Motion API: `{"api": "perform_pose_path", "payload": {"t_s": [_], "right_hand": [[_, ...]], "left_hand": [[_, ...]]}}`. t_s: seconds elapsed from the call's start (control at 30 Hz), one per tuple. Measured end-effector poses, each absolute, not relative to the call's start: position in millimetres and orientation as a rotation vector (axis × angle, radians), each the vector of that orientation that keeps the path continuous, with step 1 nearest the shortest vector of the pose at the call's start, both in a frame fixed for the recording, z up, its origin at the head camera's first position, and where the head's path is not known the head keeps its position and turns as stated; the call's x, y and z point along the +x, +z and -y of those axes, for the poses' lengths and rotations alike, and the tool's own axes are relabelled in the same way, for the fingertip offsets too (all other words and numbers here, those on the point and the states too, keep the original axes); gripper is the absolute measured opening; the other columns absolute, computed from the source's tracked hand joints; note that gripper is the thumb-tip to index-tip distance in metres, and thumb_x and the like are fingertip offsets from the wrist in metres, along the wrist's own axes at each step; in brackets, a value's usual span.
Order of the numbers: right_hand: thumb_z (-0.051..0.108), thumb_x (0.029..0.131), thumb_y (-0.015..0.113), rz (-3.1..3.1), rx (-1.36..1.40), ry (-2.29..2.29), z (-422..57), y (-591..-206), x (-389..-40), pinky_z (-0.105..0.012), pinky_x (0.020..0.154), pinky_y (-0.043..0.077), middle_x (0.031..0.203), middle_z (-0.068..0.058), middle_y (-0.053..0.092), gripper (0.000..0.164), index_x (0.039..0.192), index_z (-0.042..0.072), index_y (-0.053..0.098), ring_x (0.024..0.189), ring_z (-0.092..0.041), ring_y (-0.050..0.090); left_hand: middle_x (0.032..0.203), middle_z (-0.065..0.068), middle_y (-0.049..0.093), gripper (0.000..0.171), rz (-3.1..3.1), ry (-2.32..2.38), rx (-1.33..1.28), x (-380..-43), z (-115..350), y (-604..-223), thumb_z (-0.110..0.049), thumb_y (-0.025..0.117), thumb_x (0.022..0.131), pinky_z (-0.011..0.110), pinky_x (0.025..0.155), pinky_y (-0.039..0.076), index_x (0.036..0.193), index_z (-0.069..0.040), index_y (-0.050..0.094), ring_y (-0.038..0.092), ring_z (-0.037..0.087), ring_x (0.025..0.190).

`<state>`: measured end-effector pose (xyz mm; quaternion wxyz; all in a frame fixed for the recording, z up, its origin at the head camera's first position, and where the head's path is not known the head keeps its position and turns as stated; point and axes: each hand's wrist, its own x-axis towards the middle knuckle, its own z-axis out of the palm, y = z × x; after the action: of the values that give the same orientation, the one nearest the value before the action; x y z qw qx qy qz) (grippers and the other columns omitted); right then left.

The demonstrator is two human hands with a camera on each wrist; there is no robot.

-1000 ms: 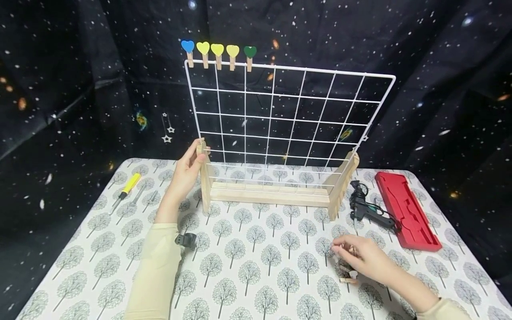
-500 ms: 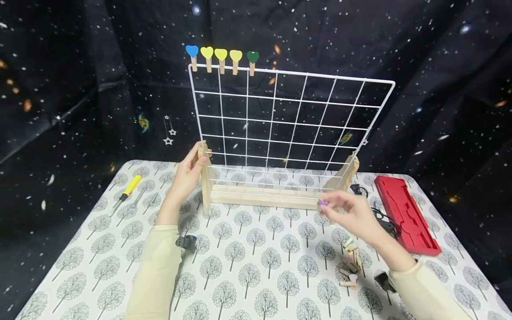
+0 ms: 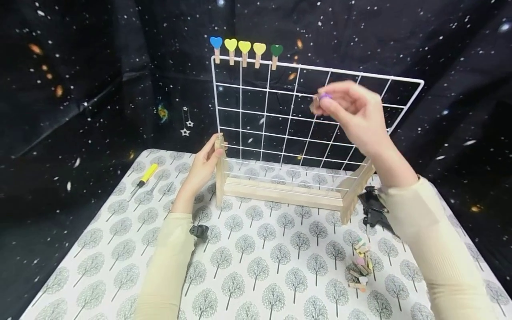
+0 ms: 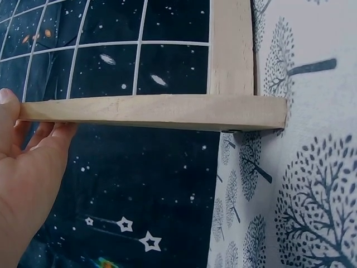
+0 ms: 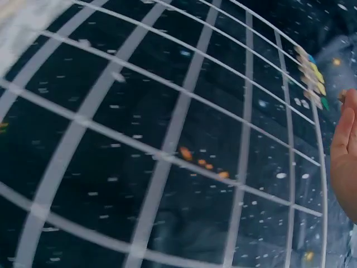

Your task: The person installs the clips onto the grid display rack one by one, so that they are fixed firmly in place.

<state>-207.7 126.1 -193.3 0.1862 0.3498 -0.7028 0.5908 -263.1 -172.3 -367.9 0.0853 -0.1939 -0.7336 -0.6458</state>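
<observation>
My left hand (image 3: 204, 166) grips the upper end of the left wooden side piece (image 3: 219, 178) of a grid rack; the left wrist view shows fingers and thumb on either side of that wood (image 4: 156, 110). The white wire grid (image 3: 312, 67) leans back from its wooden base (image 3: 280, 194). Raised before the grid's upper right half, my right hand (image 3: 356, 115) pinches a small purple-topped clothespin (image 3: 325, 95), blurred and partly covered by fingers. Along the top wire, towards the left, stand several heart clothespins: a blue one (image 3: 216, 42), yellow ones (image 3: 245, 47) and a green one (image 3: 276, 50).
Loose clothespins lie in a small pile (image 3: 362, 266) at the front right. A black glue gun (image 3: 376, 215) lies right of the rack, partly behind the right sleeve. On the left are a yellow-handled screwdriver (image 3: 149, 172) and slim metal tools (image 3: 157, 183).
My right hand has left the pile with a purple clothespin and risen to the grid's upper part. The left hand keeps its grip on the rack. The head view has shifted.
</observation>
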Motion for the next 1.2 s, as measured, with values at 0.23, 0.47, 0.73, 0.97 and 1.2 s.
{"api": "perform_pose_path", "payload": {"t_s": [0.23,0.47,0.73,0.97,1.2], "right_hand": [[0.006,0.078,0.063,1.984,0.831,1.652,-103,-142,-235,-0.024,0.067,0.051,0.072,-0.011,0.065,0.013,0.088,-0.003,0.063,0.065,-0.019,0.062],[0.010,0.078,0.065,2.174,0.631,1.391,-90,-121,-260,-0.018,0.060,0.049,0.065,-0.001,0.066,0.012,0.085,0.001,0.068,0.060,-0.010,0.062],[0.022,0.075,0.068,2.284,0.466,1.259,-84,-129,-263,-0.014,0.055,0.049,0.069,-0.001,0.068,0.018,0.086,0.008,0.071,0.060,-0.005,0.063],[0.027,0.076,0.067,2.350,0.442,1.143,-80,-129,-261,-0.013,0.056,0.044,0.065,0.003,0.067,0.018,0.087,0.013,0.071,0.060,-0.002,0.063],[0.030,0.078,0.064,2.423,0.401,1.092,-79,-128,-260,-0.015,0.059,0.037,0.077,-0.002,0.068,0.022,0.091,0.014,0.070,0.054,-0.002,0.062]], "left_hand": [[0.127,0.016,0.045,0.049,2.185,-1.918,-0.588,-264,170,-368,-0.019,0.043,0.091,0.030,0.101,0.032,0.137,-0.016,0.026,0.043,0.025,0.117],[0.128,0.015,0.044,0.050,2.195,-1.908,-0.604,-262,170,-369,-0.018,0.042,0.091,0.031,0.102,0.030,0.138,-0.015,0.025,0.042,0.024,0.118],[0.127,0.016,0.045,0.050,2.199,-1.896,-0.595,-263,168,-368,-0.019,0.042,0.092,0.034,0.101,0.031,0.138,-0.015,0.023,0.043,0.024,0.117],[0.128,0.016,0.044,0.050,2.192,-1.890,-0.611,-262,169,-365,-0.017,0.042,0.092,0.033,0.102,0.030,0.138,-0.014,0.024,0.042,0.025,0.118],[0.127,0.015,0.045,0.049,2.174,-1.927,-0.610,-267,169,-371,-0.020,0.044,0.091,0.033,0.102,0.031,0.137,-0.019,0.026,0.043,0.024,0.118]]}}
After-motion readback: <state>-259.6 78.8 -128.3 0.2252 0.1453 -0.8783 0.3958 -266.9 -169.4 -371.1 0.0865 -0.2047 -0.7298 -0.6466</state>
